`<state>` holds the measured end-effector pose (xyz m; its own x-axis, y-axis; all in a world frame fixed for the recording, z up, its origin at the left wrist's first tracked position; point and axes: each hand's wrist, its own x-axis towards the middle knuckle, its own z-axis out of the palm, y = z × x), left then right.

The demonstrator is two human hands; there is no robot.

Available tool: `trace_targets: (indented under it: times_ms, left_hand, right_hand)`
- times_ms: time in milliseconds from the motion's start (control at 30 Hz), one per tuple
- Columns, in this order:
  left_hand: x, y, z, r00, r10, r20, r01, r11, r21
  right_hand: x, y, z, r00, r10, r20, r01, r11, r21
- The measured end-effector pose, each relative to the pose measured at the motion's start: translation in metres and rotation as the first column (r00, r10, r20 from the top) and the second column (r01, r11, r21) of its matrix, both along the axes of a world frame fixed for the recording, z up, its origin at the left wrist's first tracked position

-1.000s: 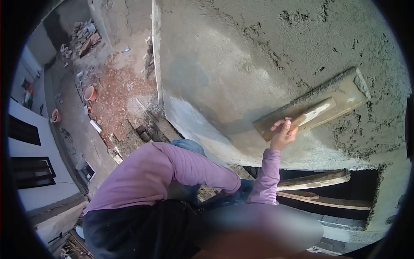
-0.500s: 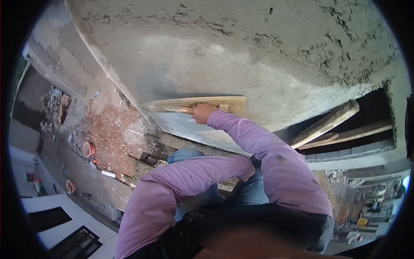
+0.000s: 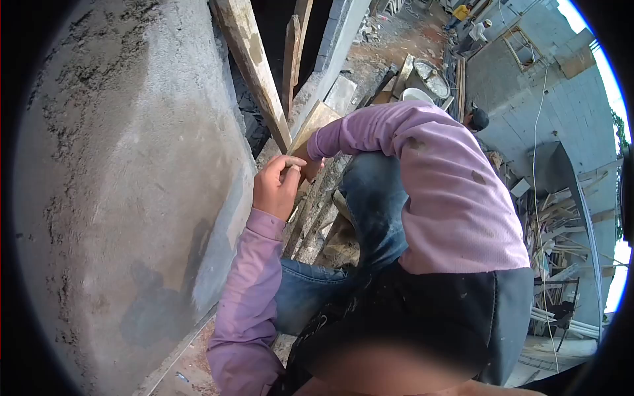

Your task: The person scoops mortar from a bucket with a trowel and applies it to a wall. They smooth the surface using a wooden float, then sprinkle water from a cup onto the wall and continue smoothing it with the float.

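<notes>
My left hand point(image 3: 277, 187) is raised beside the plastered wall point(image 3: 152, 171). Its fingers are curled in, the tips close to my right hand, and what they pinch, if anything, is hidden. My right hand point(image 3: 312, 169) is bent downward and partly covered by my left hand and the purple sleeve. It grips a wooden float point(image 3: 318, 120), whose flat pale board shows past the wrist. Damp, dark patches mark the lower part of the grey wall surface.
Timber planks point(image 3: 254, 59) lean in an opening by the wall. Behind my right arm are a white bucket point(image 3: 416, 94) and a mixing tub point(image 3: 432, 80). A person in a dark cap point(image 3: 478, 119) is close by; others stand farther back. Scrap wood point(image 3: 561, 244) lies piled at right.
My view has swung to the right. The float has left the wall surface with my right hand, and my left hand has come up from my lap to meet it.
</notes>
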<state>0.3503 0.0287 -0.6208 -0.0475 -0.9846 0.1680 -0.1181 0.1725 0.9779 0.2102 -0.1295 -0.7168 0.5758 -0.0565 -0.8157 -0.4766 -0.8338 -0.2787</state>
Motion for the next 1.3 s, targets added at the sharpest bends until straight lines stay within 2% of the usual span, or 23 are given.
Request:
trace_targets:
  times_ms: [33,100,133,200,267,300,367,400,467,567,667,767,833,900,967,1033,1100,1133,1167,1200,1233,1300]
  left_hand:
    - [-0.003,-0.012,-0.005,0.972,-0.002,-0.234,0.03,0.993,0.116]
    - [0.001,-0.035,-0.04,0.987,0.052,-0.151,-0.025,0.984,0.175]
    - [0.002,-0.039,-0.049,0.997,0.004,-0.071,0.009,0.984,0.176]
    - [0.006,-0.044,-0.063,0.992,-0.087,0.095,0.068,0.979,0.191]
    - [0.009,-0.047,-0.075,0.977,-0.16,0.143,0.131,0.973,0.19]
    - [0.011,-0.048,-0.081,0.967,-0.193,0.167,0.16,0.968,0.193]
    - [0.015,-0.05,-0.087,0.951,-0.236,0.199,0.184,0.95,0.251]
    - [0.016,-0.049,-0.089,0.941,-0.254,0.222,0.191,0.944,0.27]
    - [0.015,-0.049,-0.087,0.909,-0.295,0.294,0.201,0.929,0.311]
    - [0.0,-0.055,-0.086,0.92,-0.273,0.281,0.182,0.933,0.309]
    - [-0.022,-0.069,-0.099,0.915,-0.285,0.285,0.184,0.924,0.335]
    - [-0.057,-0.096,-0.117,0.934,-0.276,0.226,0.182,0.913,0.364]
    - [-0.083,-0.119,-0.127,0.925,-0.314,0.214,0.222,0.904,0.367]
    - [-0.114,-0.154,-0.142,0.928,-0.325,0.184,0.245,0.901,0.359]
    - [-0.148,-0.191,-0.162,0.93,-0.312,0.196,0.243,0.919,0.309]
    - [-0.178,-0.213,-0.181,0.923,-0.287,0.257,0.233,0.947,0.22]
    - [-0.204,-0.213,-0.195,0.943,-0.294,0.154,0.237,0.922,0.308]
    - [-0.218,-0.204,-0.204,0.907,-0.111,0.405,0.065,0.99,0.124]
    - [-0.228,-0.198,-0.197,0.87,-0.076,0.488,-0.015,0.983,0.18]
    - [-0.234,-0.198,-0.2,0.851,-0.09,0.517,-0.054,0.965,0.257]
    - [-0.235,-0.201,-0.207,0.828,-0.103,0.551,-0.098,0.941,0.323]
    - [-0.234,-0.203,-0.246,0.877,-0.033,0.479,-0.132,0.942,0.308]
  right_hand:
    - [-0.02,-0.006,0.01,0.998,-0.065,-0.025,0.065,0.998,0.001]
    - [-0.057,-0.017,0.026,0.98,-0.17,-0.099,0.168,0.985,-0.032]
    - [-0.08,-0.024,0.024,0.964,-0.24,-0.114,0.236,0.97,-0.05]
    - [-0.139,-0.034,0.014,0.971,-0.088,0.221,0.132,0.972,-0.196]
    - [-0.215,-0.062,-0.046,0.96,-0.195,0.203,0.252,0.917,-0.308]
    - [-0.245,-0.052,-0.037,0.92,-0.211,0.331,0.321,0.889,-0.325]
    - [-0.281,-0.017,-0.004,0.858,-0.409,0.311,0.506,0.777,-0.375]
    - [-0.293,0.005,0.007,0.79,-0.592,0.161,0.596,0.679,-0.43]
    - [-0.358,0.031,-0.018,0.678,-0.633,0.373,0.734,0.556,-0.39]
    - [-0.393,0.067,-0.02,0.301,-0.852,0.429,0.949,0.225,-0.22]
    - [-0.382,0.083,-0.027,-0.086,-0.8,0.594,0.996,-0.091,0.021]
    - [-0.356,0.051,-0.041,-0.43,-0.707,0.561,0.901,-0.301,0.312]
    - [-0.337,0.011,-0.074,-0.635,-0.578,0.513,0.756,-0.33,0.565]
    - [-0.301,-0.029,-0.084,-0.781,-0.551,0.295,0.53,-0.333,0.78]
    - [-0.267,-0.061,-0.101,-0.751,-0.563,0.345,0.566,-0.278,0.776]
    - [-0.242,-0.077,-0.112,-0.736,-0.621,0.27,0.54,-0.296,0.788]
    - [-0.224,-0.079,-0.125,-0.617,-0.645,0.452,0.731,-0.256,0.632]
    - [-0.216,-0.078,-0.128,-0.583,-0.657,0.478,0.769,-0.256,0.586]
    - [-0.21,-0.075,-0.129,-0.545,-0.674,0.499,0.804,-0.252,0.538]
    - [-0.208,-0.073,-0.127,-0.6,-0.726,0.335,0.725,-0.317,0.611]
    - [-0.209,-0.072,-0.123,-0.581,-0.76,0.293,0.722,-0.314,0.616]
    - [-0.215,-0.071,-0.123,-0.354,-0.811,0.466,0.879,-0.118,0.463]
